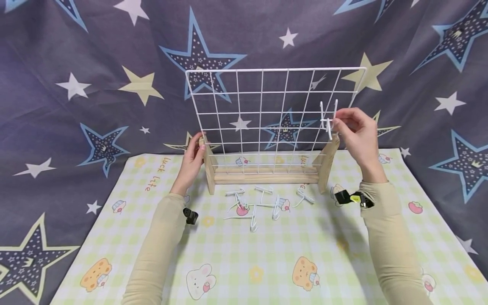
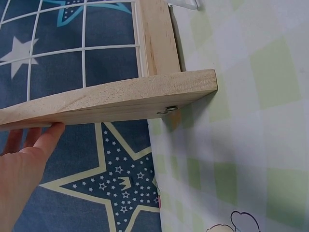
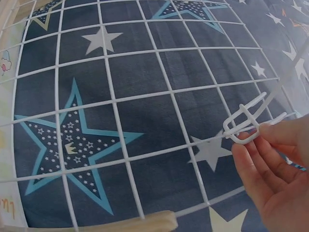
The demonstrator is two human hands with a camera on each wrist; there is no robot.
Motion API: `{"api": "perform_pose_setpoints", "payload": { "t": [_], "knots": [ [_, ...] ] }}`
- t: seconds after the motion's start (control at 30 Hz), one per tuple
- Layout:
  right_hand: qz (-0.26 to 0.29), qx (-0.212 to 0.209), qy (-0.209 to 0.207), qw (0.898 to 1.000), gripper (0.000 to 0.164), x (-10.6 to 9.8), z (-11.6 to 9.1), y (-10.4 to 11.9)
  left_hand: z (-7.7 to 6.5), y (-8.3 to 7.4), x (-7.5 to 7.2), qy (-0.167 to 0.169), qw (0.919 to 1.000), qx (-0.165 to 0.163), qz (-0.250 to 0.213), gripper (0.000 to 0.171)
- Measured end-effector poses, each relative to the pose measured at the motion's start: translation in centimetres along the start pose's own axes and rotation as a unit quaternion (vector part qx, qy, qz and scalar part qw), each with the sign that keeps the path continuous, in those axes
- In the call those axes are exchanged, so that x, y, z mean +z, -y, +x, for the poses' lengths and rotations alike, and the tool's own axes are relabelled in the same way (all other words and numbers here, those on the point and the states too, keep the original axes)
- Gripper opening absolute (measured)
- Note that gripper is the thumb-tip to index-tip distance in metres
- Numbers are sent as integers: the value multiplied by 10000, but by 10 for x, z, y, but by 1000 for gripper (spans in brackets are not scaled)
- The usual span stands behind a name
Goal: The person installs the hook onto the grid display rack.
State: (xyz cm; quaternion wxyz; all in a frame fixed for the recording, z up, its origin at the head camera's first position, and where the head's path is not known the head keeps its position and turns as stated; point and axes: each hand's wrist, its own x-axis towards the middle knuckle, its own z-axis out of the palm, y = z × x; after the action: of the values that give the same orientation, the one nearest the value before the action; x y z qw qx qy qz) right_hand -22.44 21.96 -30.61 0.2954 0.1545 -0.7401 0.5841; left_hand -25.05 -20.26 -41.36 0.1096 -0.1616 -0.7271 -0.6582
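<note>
A white wire grid panel (image 1: 275, 69) stands upright in a wooden base (image 1: 267, 179). My left hand (image 1: 189, 163) grips the base's left side post (image 1: 209, 171) near its top; in the left wrist view, fingertips touch the post's outer face. At the panel's right side, my right hand (image 1: 358, 133) pinches a white wire hook (image 1: 329, 128) between thumb and fingers. In the right wrist view that hook (image 3: 226, 127) meets a grid wire; whether it is seated there is hard to tell. Several similar white hooks (image 1: 253, 219) lie on the table in front of the base.
The table has a green checked cloth (image 1: 228, 262) printed with cartoon animals. A dark star-patterned curtain (image 1: 114, 51) hangs behind and at both sides. Small black devices are strapped to both wrists, over beige sleeves (image 1: 156, 245).
</note>
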Motion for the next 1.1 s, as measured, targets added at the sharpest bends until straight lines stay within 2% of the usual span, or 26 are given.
{"api": "perform_pose_setpoints", "payload": {
  "t": [0.1,0.2,0.33,0.43,0.57,0.9,1.1],
  "knots": [
    [13,-11,-99,9999,12,-4,3,0,0,1,1,-11,10000,6,32,44],
    [112,-7,-204,9997,12,-7,6,4,-2,-6,1,16,10000,-44,54,44],
    [556,25,-324,9979,13,-10,11,9,-2,-6,1,6,10000,-77,25,44],
    [911,18,-371,9951,13,-12,15,11,-1,2,0,-38,10000,-32,8,44],
    [1142,19,-439,9925,13,-15,18,13,-1,0,1,-14,10000,-64,28,45],
    [1977,323,-591,9779,11,-15,22,9,-8,-29,6,50,9998,-140,142,44],
    [2165,453,-611,9733,12,-12,20,4,-8,-30,5,78,9998,-94,130,44]
  ]
}}
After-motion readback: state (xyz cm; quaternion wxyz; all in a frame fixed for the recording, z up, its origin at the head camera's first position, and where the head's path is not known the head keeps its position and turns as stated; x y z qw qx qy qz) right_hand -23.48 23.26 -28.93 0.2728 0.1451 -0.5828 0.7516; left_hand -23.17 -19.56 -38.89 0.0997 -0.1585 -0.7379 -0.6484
